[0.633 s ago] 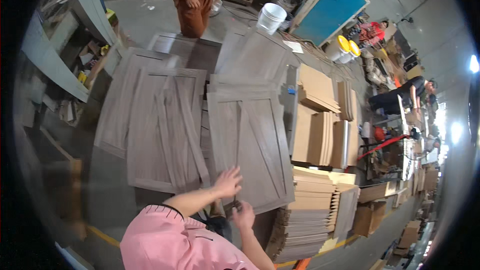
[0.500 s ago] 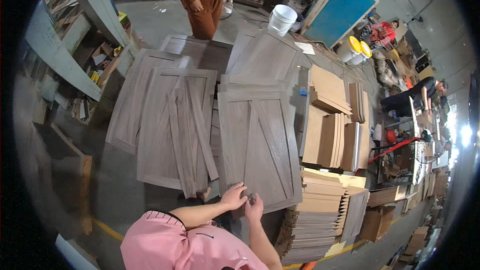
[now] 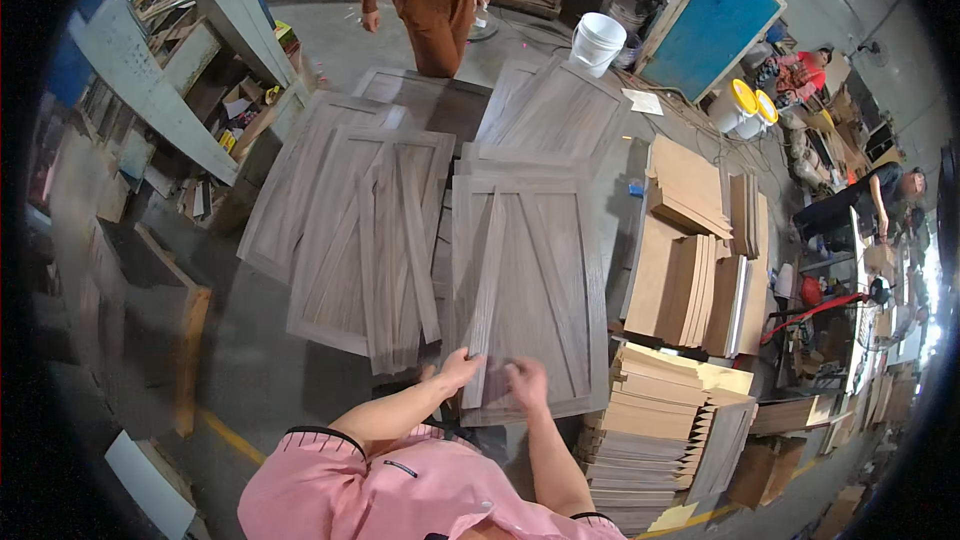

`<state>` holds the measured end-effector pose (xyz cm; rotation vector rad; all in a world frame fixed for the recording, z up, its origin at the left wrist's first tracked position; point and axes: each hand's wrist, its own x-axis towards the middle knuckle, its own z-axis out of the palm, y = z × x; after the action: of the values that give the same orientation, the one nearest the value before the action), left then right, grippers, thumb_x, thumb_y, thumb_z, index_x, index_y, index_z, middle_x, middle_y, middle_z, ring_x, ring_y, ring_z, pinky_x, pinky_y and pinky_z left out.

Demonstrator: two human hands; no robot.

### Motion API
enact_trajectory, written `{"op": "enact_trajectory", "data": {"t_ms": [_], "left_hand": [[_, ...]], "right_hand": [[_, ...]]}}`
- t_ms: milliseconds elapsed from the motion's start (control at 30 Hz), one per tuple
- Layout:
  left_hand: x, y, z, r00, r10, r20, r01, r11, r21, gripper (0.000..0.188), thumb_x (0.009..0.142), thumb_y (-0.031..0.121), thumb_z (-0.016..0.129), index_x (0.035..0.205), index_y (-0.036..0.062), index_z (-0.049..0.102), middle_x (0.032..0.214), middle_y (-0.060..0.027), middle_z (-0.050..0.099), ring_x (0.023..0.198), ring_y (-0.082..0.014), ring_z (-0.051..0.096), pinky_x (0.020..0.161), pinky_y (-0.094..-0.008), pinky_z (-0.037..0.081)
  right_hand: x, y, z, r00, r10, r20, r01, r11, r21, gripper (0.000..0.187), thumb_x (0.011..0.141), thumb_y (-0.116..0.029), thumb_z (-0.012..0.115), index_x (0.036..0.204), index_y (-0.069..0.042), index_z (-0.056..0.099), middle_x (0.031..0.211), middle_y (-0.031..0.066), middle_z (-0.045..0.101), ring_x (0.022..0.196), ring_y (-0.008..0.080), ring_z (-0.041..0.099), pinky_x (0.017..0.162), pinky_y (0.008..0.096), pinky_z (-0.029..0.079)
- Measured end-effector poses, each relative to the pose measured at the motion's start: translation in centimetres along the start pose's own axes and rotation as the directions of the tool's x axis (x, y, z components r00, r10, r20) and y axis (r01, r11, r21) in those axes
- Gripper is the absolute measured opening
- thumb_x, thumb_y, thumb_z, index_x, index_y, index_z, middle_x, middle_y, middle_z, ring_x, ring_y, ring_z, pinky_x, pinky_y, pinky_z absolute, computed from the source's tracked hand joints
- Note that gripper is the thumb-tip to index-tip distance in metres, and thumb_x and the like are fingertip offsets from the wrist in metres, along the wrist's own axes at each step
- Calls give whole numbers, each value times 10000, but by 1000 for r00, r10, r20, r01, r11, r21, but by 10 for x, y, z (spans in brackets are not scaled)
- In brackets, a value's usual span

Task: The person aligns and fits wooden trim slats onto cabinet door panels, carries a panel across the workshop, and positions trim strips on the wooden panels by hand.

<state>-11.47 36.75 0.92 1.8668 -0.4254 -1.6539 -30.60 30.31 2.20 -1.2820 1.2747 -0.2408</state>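
Note:
My left hand [image 3: 462, 368] is closed on the lower end of a grey-brown wood strip [image 3: 487, 275]. The strip lies along the left half of a framed wood-grain door panel [image 3: 545, 405], running up toward its top rail. On the same panel a second strip [image 3: 556, 295] slants down to the right. My right hand [image 3: 527, 383] is over the panel's lower part, apart from the held strip; its fingers are blurred. Left of these, another panel [image 3: 330, 280] carries loose strips [image 3: 420, 250] lying lengthwise.
More grey panels [image 3: 555, 105] spread beyond, near a person in brown clothing [image 3: 425, 0]. Stacked boards [image 3: 650, 420] and tan pieces on a platform [image 3: 665, 290] stand at the right. A grey metal frame [image 3: 205, 20] rises at the left; a white bucket [image 3: 597, 45] is at the back.
The left hand has shifted slightly left and down, and the strip's lower end has swung left with it. The right hand has moved right, away from the left hand. The view has shifted slightly.

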Motion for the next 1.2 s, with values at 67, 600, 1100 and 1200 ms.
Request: {"op": "enact_trajectory", "data": {"t_ms": [67, 600, 1100, 1200], "left_hand": [[8, -20, 3, 989, -27, -148, 16, 997, -71, 470, 931, 349, 658, 1224, -17, 612, 1111, -140, 699, 958, -233, 657, 807, -378, 505], [14, -38, -3, 971, -57, -231, 104, 975, 197, 562, 889, 365, 699, 1268, -32, 575, 1250, -213, 651, 1157, -322, 631, 967, -400, 478], [-42, -10, 35, 996, -54, -68, 34, 964, -263, 747, 908, 517, 693, 1386, -29, 517, 1347, -151, 603, 1215, -236, 557, 1004, -351, 445], [-53, -3, 46, 999, -19, -27, 6, 901, -433, 803, 905, 538, 692, 1425, -34, 475, 1329, -167, 599, 1207, -236, 560, 1001, -345, 451]], "right_hand": [[14, 25, -22, 833, -294, -469, -41, 813, -581, 499, 806, -250, 800, 1253, -78, 658, 1242, 178, 611, 1140, 333, 584, 974, 455, 472], [62, 43, -122, 916, -188, -355, -95, 758, -645, 547, 727, -285, 803, 1187, -58, 615, 1023, 171, 655, 1039, 353, 616, 940, 442, 501], [-3, 12, 12, 981, -87, -172, 102, 992, 79, 437, 935, -210, 650, 1292, 36, 597, 1107, 187, 698, 1023, 262, 660, 919, 379, 497], [-11, -12, 31, 955, -262, 140, 247, 962, 115, 457, 1041, -302, 495, 1340, 33, 579, 1125, 182, 611, 1056, 297, 602, 972, 377, 456]]}}
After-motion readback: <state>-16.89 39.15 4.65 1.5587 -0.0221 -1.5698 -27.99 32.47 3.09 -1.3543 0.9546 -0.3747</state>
